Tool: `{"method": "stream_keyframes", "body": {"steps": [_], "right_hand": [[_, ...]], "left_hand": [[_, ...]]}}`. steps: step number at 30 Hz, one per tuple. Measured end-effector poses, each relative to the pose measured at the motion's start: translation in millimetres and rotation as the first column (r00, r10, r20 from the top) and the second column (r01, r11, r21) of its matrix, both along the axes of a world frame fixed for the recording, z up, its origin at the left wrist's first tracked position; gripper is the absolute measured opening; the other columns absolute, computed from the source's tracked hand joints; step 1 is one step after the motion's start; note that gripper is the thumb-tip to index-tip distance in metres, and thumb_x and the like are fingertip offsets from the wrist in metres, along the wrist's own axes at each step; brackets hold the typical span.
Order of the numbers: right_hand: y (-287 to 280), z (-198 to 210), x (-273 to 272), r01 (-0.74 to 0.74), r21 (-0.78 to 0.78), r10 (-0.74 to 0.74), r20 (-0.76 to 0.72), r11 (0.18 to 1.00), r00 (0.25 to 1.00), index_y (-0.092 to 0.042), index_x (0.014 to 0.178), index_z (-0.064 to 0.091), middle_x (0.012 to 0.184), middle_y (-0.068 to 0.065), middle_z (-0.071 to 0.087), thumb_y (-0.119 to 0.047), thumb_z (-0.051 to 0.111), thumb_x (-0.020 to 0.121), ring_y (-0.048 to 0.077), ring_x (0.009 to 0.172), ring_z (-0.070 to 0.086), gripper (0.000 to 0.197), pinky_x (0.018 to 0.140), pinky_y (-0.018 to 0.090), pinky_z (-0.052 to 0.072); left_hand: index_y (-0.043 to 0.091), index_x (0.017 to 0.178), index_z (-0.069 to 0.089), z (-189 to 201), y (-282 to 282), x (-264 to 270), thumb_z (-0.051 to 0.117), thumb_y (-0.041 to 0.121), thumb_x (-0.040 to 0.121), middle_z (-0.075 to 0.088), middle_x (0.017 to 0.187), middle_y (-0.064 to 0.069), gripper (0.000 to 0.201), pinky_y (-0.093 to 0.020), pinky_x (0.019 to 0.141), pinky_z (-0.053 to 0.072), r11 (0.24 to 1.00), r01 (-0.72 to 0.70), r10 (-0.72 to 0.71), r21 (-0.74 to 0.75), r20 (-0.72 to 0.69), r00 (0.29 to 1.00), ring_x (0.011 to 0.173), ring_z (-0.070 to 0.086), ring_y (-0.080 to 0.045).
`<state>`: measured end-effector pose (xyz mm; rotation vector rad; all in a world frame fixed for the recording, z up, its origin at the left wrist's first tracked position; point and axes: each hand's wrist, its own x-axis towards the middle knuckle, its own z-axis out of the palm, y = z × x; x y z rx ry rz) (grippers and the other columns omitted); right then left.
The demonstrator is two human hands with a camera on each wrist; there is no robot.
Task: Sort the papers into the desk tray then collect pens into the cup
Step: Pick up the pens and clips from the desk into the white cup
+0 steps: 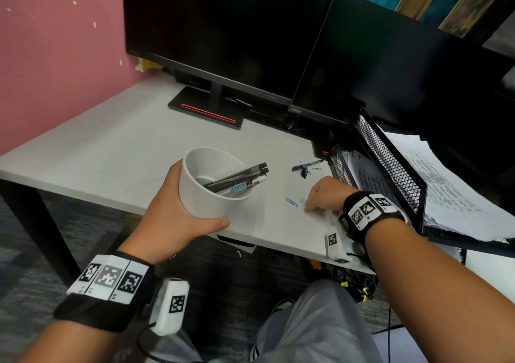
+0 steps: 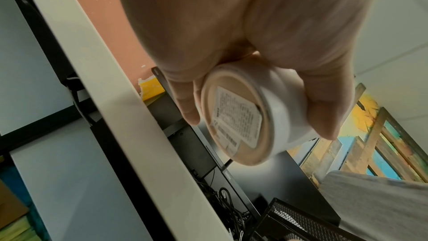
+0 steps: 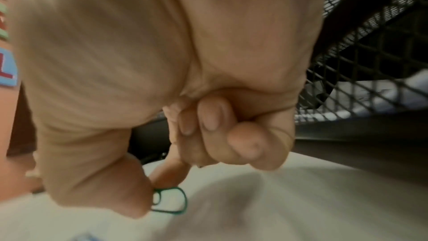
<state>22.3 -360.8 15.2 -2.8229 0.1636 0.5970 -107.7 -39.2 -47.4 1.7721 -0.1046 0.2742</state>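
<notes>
My left hand (image 1: 178,209) grips a white cup (image 1: 214,195), tilted and lifted off the desk's front edge. Several black pens (image 1: 239,178) lie inside it. From below, the cup (image 2: 284,109) shows a labelled base, with thumb and fingers of my left hand (image 2: 254,52) around its wall. My right hand (image 1: 320,198) rests on the desk with fingers curled. Its thumb and forefinger (image 3: 150,188) pinch a green paper clip (image 3: 176,201). One black pen (image 1: 309,164) lies on the desk beyond it, among clips. The black mesh tray (image 1: 390,162) at the right holds papers (image 1: 451,184).
A blue paper clip (image 1: 291,202) lies just left of my right hand. Two dark monitors (image 1: 223,33) stand at the back, one on a stand with a red stripe (image 1: 207,111). A pink wall (image 1: 55,56) borders the desk (image 1: 111,145) on the left.
</notes>
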Motion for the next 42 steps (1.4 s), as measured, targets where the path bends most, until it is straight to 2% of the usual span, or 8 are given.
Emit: {"method": "stream_keyframes", "body": {"steps": [2,6,11,15,22,25,29,42], "right_hand": [[9.2,20.6,-0.7,-0.019,0.2,0.001,0.089,0.98,0.996,-0.006,0.077,0.069,0.072,0.004,0.058,-0.008,0.073,0.087,0.02,0.06,0.048,0.011,0.048,0.025,0.041],[66.4,85.1,-24.7,-0.254,0.654,0.069,0.296,0.712,0.953,-0.016,0.062,0.059,0.055,-0.001,0.046,0.013,0.063,0.087,0.011,0.045,0.039,0.038,0.048,0.026,0.036],[136.7,122.8,-66.5,-0.625,0.168,0.516,0.425,0.762,0.744,-0.022,0.081,0.066,0.063,-0.012,0.053,-0.005,0.073,0.083,0.005,0.053,0.046,0.018,0.056,0.022,0.045],[149.1,113.1,-77.1,-0.687,0.111,0.613,0.366,0.718,0.7,-0.026,0.103,0.075,0.1,-0.012,0.074,-0.006,0.071,0.087,-0.002,0.079,0.069,0.026,0.066,0.012,0.056],[111.4,96.6,-35.6,-0.433,0.531,0.088,0.555,0.728,0.827,-0.005,0.099,0.074,0.096,0.015,0.079,0.005,0.06,0.098,0.022,0.082,0.076,0.017,0.074,0.036,0.064],[80.9,58.2,-10.2,-0.252,0.266,0.135,0.391,0.93,0.911,-0.024,0.099,0.075,0.099,0.0,0.075,-0.007,0.07,0.097,0.016,0.084,0.07,0.018,0.075,0.031,0.058],[58.4,9.6,-2.2,-0.203,-0.051,0.208,0.113,0.978,0.972,-0.023,0.117,0.071,0.115,-0.003,0.062,-0.011,0.079,0.088,0.019,0.101,0.063,0.033,0.081,0.027,0.05],[49.4,-17.6,-8.9,-0.119,-0.006,0.118,0.118,0.993,0.986,-0.013,0.108,0.072,0.086,-0.007,0.06,-0.007,0.077,0.086,0.009,0.075,0.058,0.022,0.058,0.022,0.043]], "left_hand": [[0.039,0.14,0.043,-0.1,-0.6,0.3,0.094,0.049,0.041,0.062,0.129,0.019,0.112,-0.026,0.091,0.051,1.0,0.007,-0.007,-0.002,-0.009,1.0,0.117,0.062,0.0],[0.039,0.145,0.04,-0.9,-4.6,0.2,0.1,0.038,0.047,0.062,0.129,0.019,0.115,-0.011,0.084,0.047,0.999,0.039,-0.039,0.012,-0.021,0.999,0.116,0.061,0.003],[0.041,0.145,0.039,-0.6,-10.0,-1.0,0.098,0.039,0.047,0.062,0.132,0.019,0.114,-0.013,0.087,0.048,0.997,0.075,-0.075,-0.006,0.001,0.997,0.118,0.061,0.002],[0.042,0.146,0.039,0.7,-6.5,-1.7,0.096,0.041,0.047,0.062,0.134,0.019,0.114,-0.026,0.094,0.05,0.998,0.059,-0.059,-0.036,0.012,0.998,0.121,0.062,-0.001],[0.039,0.14,0.042,3.7,4.1,-0.4,0.094,0.046,0.044,0.06,0.13,0.018,0.109,-0.04,0.094,0.057,1.0,-0.016,0.016,-0.01,-0.006,1.0,0.118,0.061,-0.006],[0.04,0.139,0.041,8.7,4.7,-1.6,0.092,0.048,0.043,0.059,0.128,0.019,0.109,-0.025,0.087,0.052,0.999,-0.031,0.031,-0.011,0.001,1.0,0.114,0.06,0.002],[0.034,0.141,0.041,8.9,5.8,-0.5,0.103,0.021,0.054,0.059,0.128,0.02,0.107,-0.015,0.084,0.046,0.999,-0.041,0.041,-0.007,0.006,0.999,0.113,0.058,0.01],[0.036,0.14,0.042,8.4,4.7,-1.1,0.09,0.051,0.04,0.06,0.127,0.022,0.112,-0.011,0.082,0.046,0.999,-0.019,0.019,-0.026,0.016,1.0,0.113,0.059,0.008]]}}
